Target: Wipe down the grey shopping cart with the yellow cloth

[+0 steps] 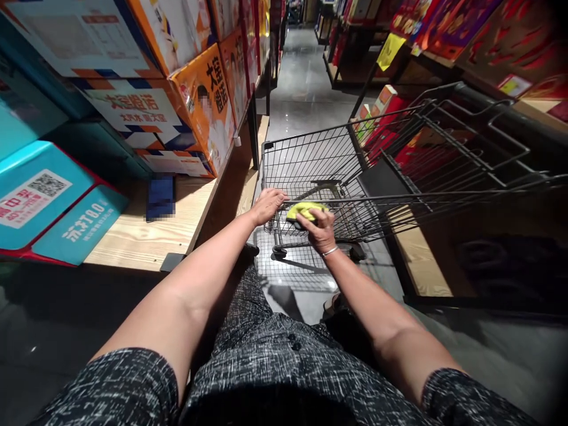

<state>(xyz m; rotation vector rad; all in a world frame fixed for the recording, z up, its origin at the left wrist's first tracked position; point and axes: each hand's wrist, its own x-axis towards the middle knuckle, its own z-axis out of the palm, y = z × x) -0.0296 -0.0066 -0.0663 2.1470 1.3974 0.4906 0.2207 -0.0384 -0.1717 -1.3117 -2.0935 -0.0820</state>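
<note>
A black wire shopping cart [310,139] stands in front of me, turned sideways in the aisle. My left hand [268,205] is curled over the top wire near the cart's left corner, holding it. In my right hand [323,231] is a bunched yellow cloth [306,208] with a dark edge, pressed against the near top rail of the cart. The fingers close around the cloth from the right side, and part of it is hidden by them. Below both hands, the cart's wheels and wire shadow show on the floor.
Orange and white drink cartons [204,112] are stacked on a wooden shelf [146,251] at the left, beside teal boxes [66,201]. Red packages [448,26] fill shelving at the right, close to the cart. A grey tiled aisle [302,65] runs ahead.
</note>
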